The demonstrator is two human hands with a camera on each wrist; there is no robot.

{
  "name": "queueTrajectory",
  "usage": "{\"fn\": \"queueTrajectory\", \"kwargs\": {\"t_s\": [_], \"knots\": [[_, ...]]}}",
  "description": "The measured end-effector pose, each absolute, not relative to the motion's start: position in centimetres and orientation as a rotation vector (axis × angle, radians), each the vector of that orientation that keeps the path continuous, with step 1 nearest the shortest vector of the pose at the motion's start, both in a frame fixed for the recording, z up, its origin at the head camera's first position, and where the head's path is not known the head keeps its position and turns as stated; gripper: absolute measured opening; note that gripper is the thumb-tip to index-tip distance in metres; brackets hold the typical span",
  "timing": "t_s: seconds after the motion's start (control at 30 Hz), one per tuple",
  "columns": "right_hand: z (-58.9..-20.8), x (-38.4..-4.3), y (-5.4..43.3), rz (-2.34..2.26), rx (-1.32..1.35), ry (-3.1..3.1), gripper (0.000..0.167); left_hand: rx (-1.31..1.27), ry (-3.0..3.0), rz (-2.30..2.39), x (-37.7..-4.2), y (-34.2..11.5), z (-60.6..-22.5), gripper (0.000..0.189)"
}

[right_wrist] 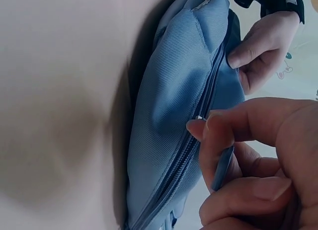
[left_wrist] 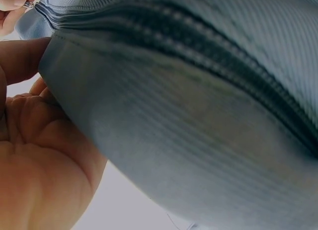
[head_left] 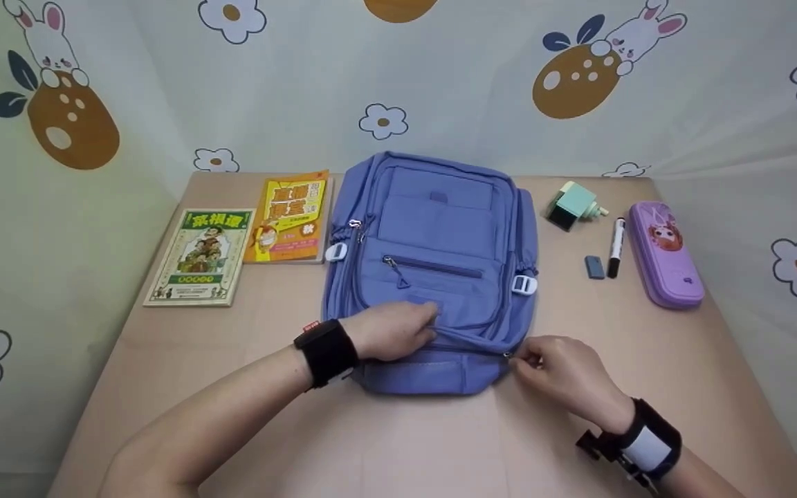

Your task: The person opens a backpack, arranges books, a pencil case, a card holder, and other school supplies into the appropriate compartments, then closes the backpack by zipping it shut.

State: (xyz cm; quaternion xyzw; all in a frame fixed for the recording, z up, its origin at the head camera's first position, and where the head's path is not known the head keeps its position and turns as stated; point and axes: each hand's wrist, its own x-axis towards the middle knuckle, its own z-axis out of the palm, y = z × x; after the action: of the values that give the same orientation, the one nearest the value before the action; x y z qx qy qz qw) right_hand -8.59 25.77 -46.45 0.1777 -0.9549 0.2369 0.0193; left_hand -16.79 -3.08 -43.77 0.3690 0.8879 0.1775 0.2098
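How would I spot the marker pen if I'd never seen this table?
Find the big blue backpack in the middle of the table. To its right in the head view, just left of the purple case, lies the marker pen. Unlike the stubby blue-grey block beside it, it is long and thin, white and black.

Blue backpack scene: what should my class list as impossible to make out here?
Backpack: inside hidden by its fabric, head view.
Left hand: cut off by left edge, left wrist view.
Right hand: cut off by right edge, right wrist view.
Green book: fine print too small, head view.
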Motion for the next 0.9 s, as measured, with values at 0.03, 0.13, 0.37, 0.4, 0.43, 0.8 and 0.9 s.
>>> {"fn": "queueTrajectory", "kwargs": {"t_s": [0.03,0.13,0.37,0.4,0.43,0.8,0.9], "knots": [[-46.4,-8.5,25.7,0.739,0.551,-2.964,0.01,1.029,2.467,0.494,-16.8,-3.1,-43.8,0.016],[-46.4,-8.4,25.4,0.743,0.554,-2.97,0.009,1.04,2.463,0.491,-16.8,-3.2,-43.8,0.018],[-46.4,-8.4,24.8,0.751,0.594,-2.95,0.006,1.068,2.461,0.517,-16.8,-3.3,-43.8,0.017],[-46.4,-8.4,24.8,0.748,0.596,-2.946,0.006,1.076,2.458,0.521,-16.8,-3.4,-43.8,0.017],[-46.4,-8.4,24.8,0.744,0.594,-2.945,0.006,1.085,2.456,0.527,-16.7,-3.5,-43.8,0.017],[-46.1,-8.6,25.4,0.758,0.589,-2.955,0.008,1.186,2.465,0.513,-16.0,-6.6,-43.2,0.025],[-45.9,-8.7,25.4,0.754,0.585,-2.966,0.009,1.214,2.499,0.524,-15.8,-8.3,-43.2,0.022]]}}
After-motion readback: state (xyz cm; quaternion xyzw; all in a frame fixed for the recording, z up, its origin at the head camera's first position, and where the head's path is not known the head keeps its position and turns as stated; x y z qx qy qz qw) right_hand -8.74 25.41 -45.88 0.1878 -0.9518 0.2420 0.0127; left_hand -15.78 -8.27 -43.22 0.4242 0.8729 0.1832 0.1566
